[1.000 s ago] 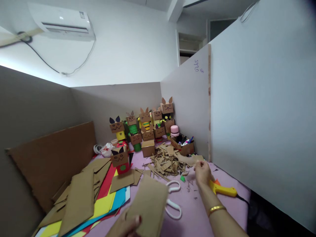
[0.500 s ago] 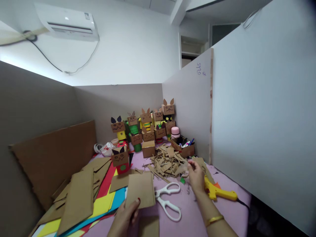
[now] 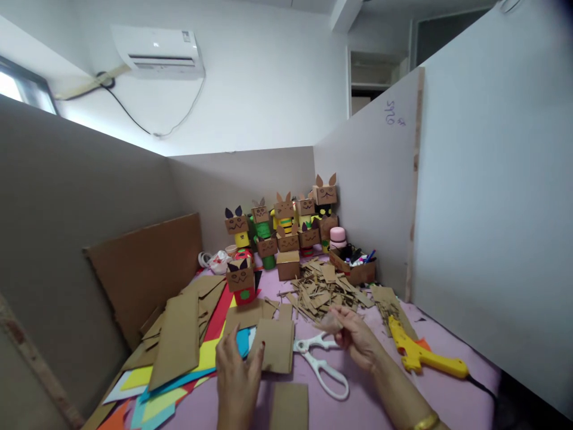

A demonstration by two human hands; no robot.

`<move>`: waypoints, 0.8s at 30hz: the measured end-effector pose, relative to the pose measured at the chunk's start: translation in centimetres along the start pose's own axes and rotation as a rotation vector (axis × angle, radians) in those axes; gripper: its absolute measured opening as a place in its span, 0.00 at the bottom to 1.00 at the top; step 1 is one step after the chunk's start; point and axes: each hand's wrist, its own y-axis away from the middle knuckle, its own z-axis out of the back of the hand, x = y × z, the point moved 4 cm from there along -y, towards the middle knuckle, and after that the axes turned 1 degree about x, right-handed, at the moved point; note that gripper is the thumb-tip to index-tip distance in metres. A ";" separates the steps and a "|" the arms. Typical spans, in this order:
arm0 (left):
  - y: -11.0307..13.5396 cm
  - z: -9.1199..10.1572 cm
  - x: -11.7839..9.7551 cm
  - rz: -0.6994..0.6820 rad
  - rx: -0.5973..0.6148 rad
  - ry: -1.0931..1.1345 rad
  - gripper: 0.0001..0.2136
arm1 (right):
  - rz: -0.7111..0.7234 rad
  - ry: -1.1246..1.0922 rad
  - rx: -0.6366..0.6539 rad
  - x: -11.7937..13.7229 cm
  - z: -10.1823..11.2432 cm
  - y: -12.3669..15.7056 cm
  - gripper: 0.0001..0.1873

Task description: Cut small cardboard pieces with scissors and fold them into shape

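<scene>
My left hand (image 3: 238, 373) is open, fingers spread, over the left edge of a square cardboard piece (image 3: 276, 346). Its thumb is next to that edge; I cannot tell whether it touches. The square overlaps the blade end of white-handled scissors (image 3: 320, 361). Between thumb and fingers, my right hand (image 3: 358, 340) pinches a small, pale, see-through scrap (image 3: 330, 323) above the scissors. Another cardboard piece (image 3: 289, 406) lies at the front edge of the view. To the right rests a yellow glue gun (image 3: 427, 355) with a black cord.
Cardboard scraps (image 3: 324, 292) form a pile beyond the scissors. Several box-headed cardboard figures (image 3: 286, 224) stand at the back, near a plain cardboard box (image 3: 287, 266). Coloured sheets (image 3: 206, 355) and cardboard sheets (image 3: 176, 340) lie left. A box of pens (image 3: 360, 273) stands back right.
My left hand has let go of the cardboard square, which now lies lower, and its fingers have spread. My right hand has drawn back from the scrap pile with the see-through scrap. The view has turned left.
</scene>
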 end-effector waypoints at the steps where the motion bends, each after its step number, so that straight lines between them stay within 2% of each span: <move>1: 0.3 -0.3 -0.4 0.010 0.040 0.047 0.24 | -0.014 0.025 0.034 -0.4 -0.5 0.3 0.19; 3: 1.3 -1.6 -1.4 0.025 0.249 0.229 0.22 | -0.042 0.072 0.096 -1.1 -1.5 0.7 0.19; 5: 2.3 -2.7 -2.7 -0.031 0.451 0.362 0.21 | -0.059 0.117 0.139 -1.8 -2.0 0.9 0.20; 8: 3.3 -3.7 -3.9 -0.080 0.617 0.394 0.14 | -0.052 0.177 0.160 -2.1 -2.2 0.7 0.20; 10: 3.5 -4.1 -4.1 -0.048 0.659 0.380 0.08 | -0.030 0.215 0.156 -2.2 -2.1 0.6 0.20; 12: 3.5 -4.4 -3.9 0.035 0.678 0.429 0.08 | -0.005 0.253 0.152 -2.2 -2.1 0.5 0.20; 17: 4.2 -5.4 -3.3 0.275 0.735 0.724 0.10 | 0.056 0.343 0.157 -2.8 -2.6 0.7 0.19; 21: 4.9 -6.6 -2.6 0.359 0.767 0.701 0.07 | 0.112 0.414 0.147 -3.0 -2.9 0.9 0.18; 24: 4.9 -7.1 -1.6 0.519 0.717 0.667 0.10 | 0.196 0.473 0.135 -2.4 -3.2 1.4 0.15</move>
